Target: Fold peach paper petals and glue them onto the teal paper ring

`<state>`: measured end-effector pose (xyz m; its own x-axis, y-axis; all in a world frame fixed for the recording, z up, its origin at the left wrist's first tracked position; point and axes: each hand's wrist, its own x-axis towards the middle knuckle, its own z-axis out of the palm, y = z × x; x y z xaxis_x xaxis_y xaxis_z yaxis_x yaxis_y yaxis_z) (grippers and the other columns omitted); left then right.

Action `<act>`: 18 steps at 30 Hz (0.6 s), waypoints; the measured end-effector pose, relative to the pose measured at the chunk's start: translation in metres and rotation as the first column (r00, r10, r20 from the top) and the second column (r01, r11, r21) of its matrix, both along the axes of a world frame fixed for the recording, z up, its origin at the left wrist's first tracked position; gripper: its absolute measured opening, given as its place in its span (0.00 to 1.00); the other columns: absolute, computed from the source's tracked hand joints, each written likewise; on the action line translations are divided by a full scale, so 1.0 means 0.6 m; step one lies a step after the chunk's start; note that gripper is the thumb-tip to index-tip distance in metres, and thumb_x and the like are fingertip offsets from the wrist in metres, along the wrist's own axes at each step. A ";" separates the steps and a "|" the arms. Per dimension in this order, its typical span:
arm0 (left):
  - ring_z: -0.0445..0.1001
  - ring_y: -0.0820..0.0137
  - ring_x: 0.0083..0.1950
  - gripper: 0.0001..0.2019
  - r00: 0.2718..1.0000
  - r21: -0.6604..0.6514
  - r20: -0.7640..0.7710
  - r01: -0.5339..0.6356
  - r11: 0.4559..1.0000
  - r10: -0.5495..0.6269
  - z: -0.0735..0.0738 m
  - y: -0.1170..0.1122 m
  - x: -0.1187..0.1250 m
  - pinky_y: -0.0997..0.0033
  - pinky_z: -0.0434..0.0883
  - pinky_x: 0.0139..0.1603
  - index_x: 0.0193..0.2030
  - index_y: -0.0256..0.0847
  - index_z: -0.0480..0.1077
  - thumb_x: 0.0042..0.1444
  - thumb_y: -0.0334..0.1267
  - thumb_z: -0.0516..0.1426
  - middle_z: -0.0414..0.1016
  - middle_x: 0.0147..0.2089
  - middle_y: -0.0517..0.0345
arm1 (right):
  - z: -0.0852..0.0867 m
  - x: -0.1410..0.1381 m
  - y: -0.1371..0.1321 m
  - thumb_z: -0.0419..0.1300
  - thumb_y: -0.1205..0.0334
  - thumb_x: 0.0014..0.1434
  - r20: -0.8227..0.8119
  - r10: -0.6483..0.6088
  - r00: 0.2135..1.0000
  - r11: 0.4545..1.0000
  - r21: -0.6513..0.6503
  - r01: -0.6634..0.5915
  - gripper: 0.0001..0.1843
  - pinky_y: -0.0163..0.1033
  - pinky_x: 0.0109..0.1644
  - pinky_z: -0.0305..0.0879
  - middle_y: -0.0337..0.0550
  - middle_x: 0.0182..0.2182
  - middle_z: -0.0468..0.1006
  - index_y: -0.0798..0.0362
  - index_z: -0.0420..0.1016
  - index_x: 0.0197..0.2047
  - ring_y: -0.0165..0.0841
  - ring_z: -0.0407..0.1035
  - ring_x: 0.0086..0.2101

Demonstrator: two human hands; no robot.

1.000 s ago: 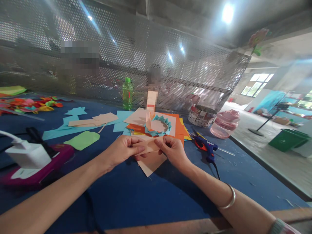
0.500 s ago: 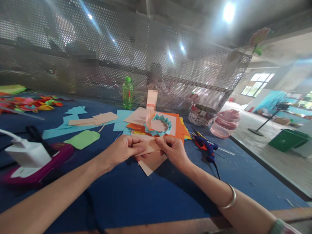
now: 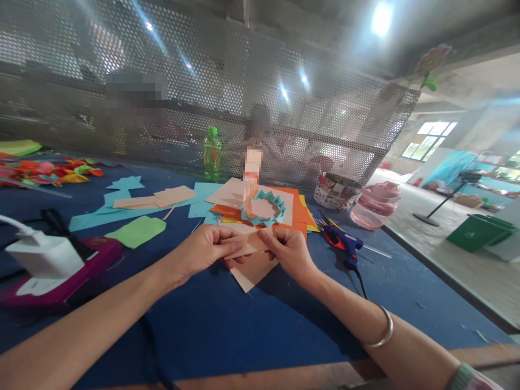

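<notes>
My left hand [image 3: 201, 252] and my right hand [image 3: 287, 252] pinch opposite ends of a peach paper strip [image 3: 247, 244] between fingers and thumbs. Under them lies a peach paper sheet [image 3: 254, 273]. Just beyond my hands, a ring of folded teal paper [image 3: 263, 216] rests on a white-and-peach sheet, above an orange paper sheet [image 3: 299, 215]. A hot glue gun [image 3: 343, 244] lies to the right of my right hand, not touching it.
Paper scraps cover the blue table [image 3: 227, 319]. Left stand a white charger [image 3: 44, 255] and a magenta case [image 3: 93, 262]; a green bottle [image 3: 212, 154], woven basket [image 3: 336, 191] and plastic jar [image 3: 374, 206] stand behind. A person [image 3: 260, 146] sits beyond the perforated metal screen [image 3: 325, 108].
The view has drifted slightly. My hands and the paper strip hold nearly the same place.
</notes>
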<state>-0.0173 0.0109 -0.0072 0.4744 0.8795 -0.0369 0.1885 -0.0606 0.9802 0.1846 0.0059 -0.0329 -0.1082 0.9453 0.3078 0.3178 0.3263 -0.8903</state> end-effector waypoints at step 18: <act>0.77 0.69 0.34 0.10 0.999 -0.033 0.024 -0.026 0.999 0.027 0.011 -0.005 0.005 0.74 0.72 0.33 0.35 0.39 0.78 0.51 0.43 0.63 0.80 0.33 0.56 | 0.004 -0.007 -0.006 0.66 0.45 0.48 -0.132 0.154 0.979 0.978 -0.123 -0.170 0.20 0.30 0.27 0.60 0.37 0.22 0.74 0.56 0.73 0.28 0.25 0.66 0.22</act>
